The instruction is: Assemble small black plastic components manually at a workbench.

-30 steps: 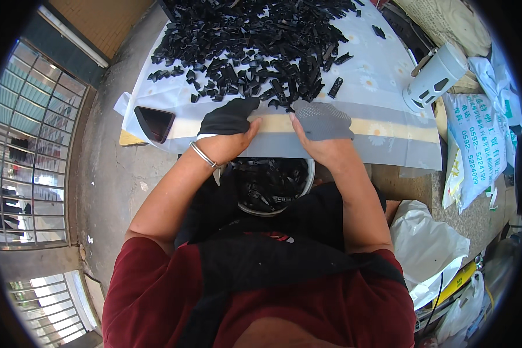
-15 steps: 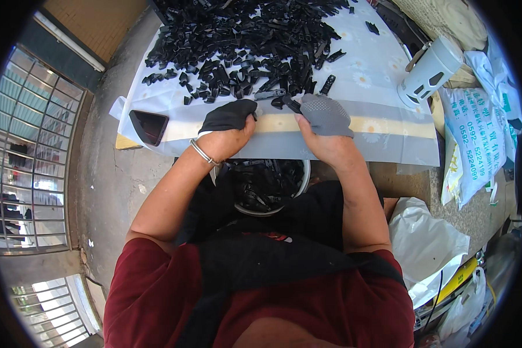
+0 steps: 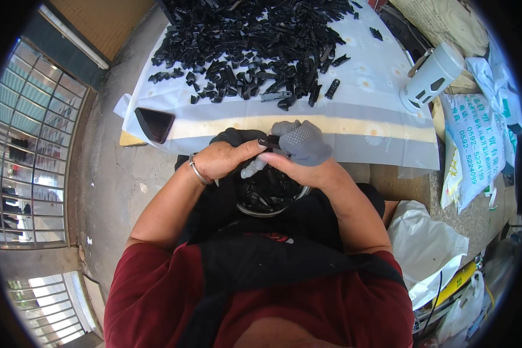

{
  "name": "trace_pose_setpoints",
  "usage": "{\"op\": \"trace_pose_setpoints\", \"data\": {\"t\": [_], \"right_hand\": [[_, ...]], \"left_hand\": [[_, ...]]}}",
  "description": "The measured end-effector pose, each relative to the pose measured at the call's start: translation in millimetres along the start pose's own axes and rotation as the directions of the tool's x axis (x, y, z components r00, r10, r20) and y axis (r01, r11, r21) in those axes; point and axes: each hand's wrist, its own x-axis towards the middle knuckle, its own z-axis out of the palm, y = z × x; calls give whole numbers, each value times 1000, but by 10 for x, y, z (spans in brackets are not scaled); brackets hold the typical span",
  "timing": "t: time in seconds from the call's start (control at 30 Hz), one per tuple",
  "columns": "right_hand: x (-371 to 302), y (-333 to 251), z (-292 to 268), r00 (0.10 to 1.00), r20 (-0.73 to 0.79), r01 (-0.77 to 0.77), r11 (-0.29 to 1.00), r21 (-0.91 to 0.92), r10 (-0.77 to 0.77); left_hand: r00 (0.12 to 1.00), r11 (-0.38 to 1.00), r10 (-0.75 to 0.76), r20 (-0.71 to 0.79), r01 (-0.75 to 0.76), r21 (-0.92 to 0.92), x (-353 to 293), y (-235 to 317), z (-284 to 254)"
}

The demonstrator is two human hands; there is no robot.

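My left hand (image 3: 225, 157), in a black glove with the thumb bare, and my right hand (image 3: 305, 152), in a grey dotted glove, meet over the table's near edge. Both are closed, thumbs toward each other, on a small black plastic piece (image 3: 269, 142); most of it is hidden by the fingers. Below them a round bucket (image 3: 262, 213) holds many similar black pieces (image 3: 267, 188). Across the table spreads a large heap of black plastic pieces (image 3: 249, 43). A few lie loose at its near side, among them a narrow one (image 3: 332, 88).
A dark phone (image 3: 155, 123) rests at the table's left corner. On the right stands a white tumbler (image 3: 432, 76). Beyond the right edge are a printed white sack (image 3: 472, 148) and a crumpled white bag (image 3: 426, 246). A flowered plastic cover (image 3: 383, 124) drapes the table.
Both hands have drawn back from the heap's near edge toward me and come together over the bucket. The black piece near my right hand is now between both hands.
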Motion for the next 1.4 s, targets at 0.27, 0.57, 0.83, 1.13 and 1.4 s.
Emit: {"op": "trace_pose_setpoints", "data": {"t": [0.27,0.57,0.83,1.13,1.4], "right_hand": [[10,-1,112,935,-352,-7,994,-105,-31],[-106,51,63,939,-339,-53,954,-294,-52],[-36,-143,75,987,-153,-137,778,-613,54],[-16,51,372,937,-311,77,964,-254,-157],[44,596,-263,919,-358,-356,744,-565,168]], "left_hand": [[914,999,-25,-404,5,-50,41,-208,182],[892,973,158,-423,-69,219,22,45,189],[941,935,117,-316,2,355,-24,171,115],[945,690,282,-163,-82,719,-112,54,46],[924,238,383,-6,-93,967,140,78,-20]]}}
